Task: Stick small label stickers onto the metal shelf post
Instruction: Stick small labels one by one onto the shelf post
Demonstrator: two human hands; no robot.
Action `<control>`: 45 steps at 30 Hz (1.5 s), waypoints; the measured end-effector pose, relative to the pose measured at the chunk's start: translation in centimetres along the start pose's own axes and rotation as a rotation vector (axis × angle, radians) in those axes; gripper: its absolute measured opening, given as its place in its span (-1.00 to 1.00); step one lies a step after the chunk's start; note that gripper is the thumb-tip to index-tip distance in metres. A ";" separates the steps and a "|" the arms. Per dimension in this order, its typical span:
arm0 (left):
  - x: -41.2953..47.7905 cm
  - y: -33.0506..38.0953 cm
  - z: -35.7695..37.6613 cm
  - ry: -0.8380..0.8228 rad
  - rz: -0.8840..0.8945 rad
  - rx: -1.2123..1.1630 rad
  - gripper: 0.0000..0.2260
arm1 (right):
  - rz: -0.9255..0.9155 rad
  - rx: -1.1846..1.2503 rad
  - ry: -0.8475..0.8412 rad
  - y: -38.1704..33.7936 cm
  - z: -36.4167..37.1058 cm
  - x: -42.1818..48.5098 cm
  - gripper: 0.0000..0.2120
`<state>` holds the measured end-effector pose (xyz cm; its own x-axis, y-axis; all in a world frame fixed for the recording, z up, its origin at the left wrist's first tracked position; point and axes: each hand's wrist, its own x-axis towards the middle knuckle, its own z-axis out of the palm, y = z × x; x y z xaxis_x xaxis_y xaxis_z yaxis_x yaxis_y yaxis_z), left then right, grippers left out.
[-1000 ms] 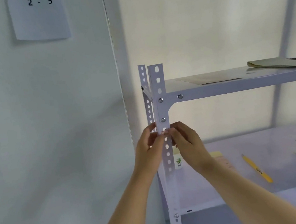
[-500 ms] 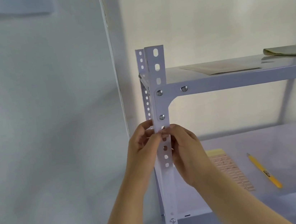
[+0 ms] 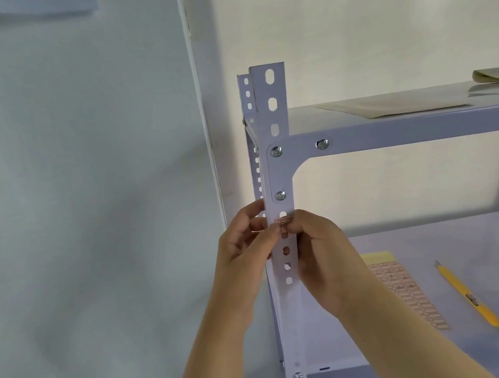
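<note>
A white perforated metal shelf post (image 3: 272, 112) stands upright at the front left corner of the shelf unit. A small pinkish label sticker (image 3: 282, 224) lies across the post's front face just below the lower bolt. My left hand (image 3: 247, 252) is at the post's left edge, its thumb tip pressing on the sticker's left end. My right hand (image 3: 320, 255) is at the right edge, its thumb on the sticker's right end. A sheet of label stickers (image 3: 404, 292) lies on the lower shelf behind my right forearm.
A yellow utility knife (image 3: 468, 296) lies on the lower shelf (image 3: 471, 242) to the right of the sheet. Flat paper sheets (image 3: 395, 104) rest on the upper shelf. A white wall fills the left side, with a paper notice (image 3: 43, 5) at the top.
The view has shifted closer and slightly up. Both hands stay on the post at the same spot, thumbs over the sticker.
</note>
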<state>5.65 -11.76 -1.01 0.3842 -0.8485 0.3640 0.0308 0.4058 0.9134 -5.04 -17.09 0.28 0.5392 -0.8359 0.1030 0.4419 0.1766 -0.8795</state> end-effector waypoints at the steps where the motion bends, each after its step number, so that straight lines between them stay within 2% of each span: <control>1: 0.0 -0.1 0.0 0.001 -0.001 0.003 -0.66 | 0.011 0.013 -0.030 -0.2 0.0 -0.2 -0.74; 5: 0.1 -0.3 -0.3 0.000 0.003 0.010 -0.64 | 0.012 0.028 -0.073 -0.4 0.1 -0.5 -0.68; 16: 0.2 -0.5 -0.3 -0.007 0.005 0.007 -0.64 | -0.050 -0.025 0.001 0.1 0.3 -0.2 -0.70; 19: 0.2 -0.6 -0.4 -0.007 0.004 -0.004 -0.64 | -0.046 0.003 -0.012 -0.1 0.3 -0.3 -0.76; 24: 0.3 -0.7 -0.5 -0.012 0.004 -0.014 -0.63 | -0.051 0.016 -0.055 -0.1 0.2 -0.5 -0.71; 27: 0.3 -0.8 -0.5 -0.015 0.006 -0.024 -0.63 | -0.056 0.007 -0.042 0.0 0.3 -0.2 -0.83; 32: 0.4 -0.9 -0.7 -0.020 0.005 -0.023 -0.63 | -0.055 0.019 -0.049 0.1 0.2 0.1 -0.78; 36: 0.5 -0.9 -0.7 -0.012 0.003 -0.019 -0.63 | -0.057 0.012 -0.098 -0.2 0.6 -0.4 -0.83; 45: 0.5 -0.9 -0.7 -0.021 0.004 -0.032 -0.63 | -0.056 0.028 -0.100 -0.7 0.9 -0.7 -0.68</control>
<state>6.44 -12.29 -1.83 0.3646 -0.8537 0.3719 0.0585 0.4196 0.9058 -5.11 -16.12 1.25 0.5814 -0.7890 0.1986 0.4925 0.1470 -0.8578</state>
